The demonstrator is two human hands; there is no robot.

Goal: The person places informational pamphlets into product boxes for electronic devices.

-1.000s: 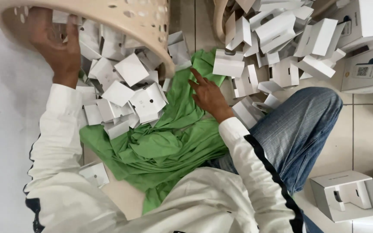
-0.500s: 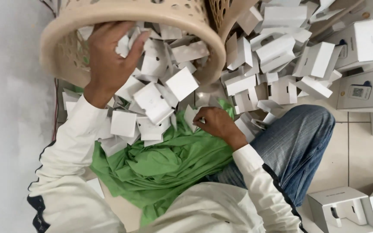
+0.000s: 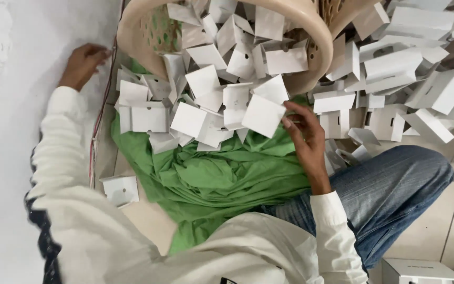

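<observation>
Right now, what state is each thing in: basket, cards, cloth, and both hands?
Basket: tipped on its side, mouth toward the person, white cards spilling out.
White cards: loose heap on the cloth.
Green cloth: crumpled, spread on the floor.
Left hand: open, beside the basket rim.
Right hand: fingers on one card.

I see white cards [image 3: 206, 113] and the tipped basket [image 3: 316, 47] blocking the far floor; green cloth [image 3: 222, 179] nearer lies open.
</observation>
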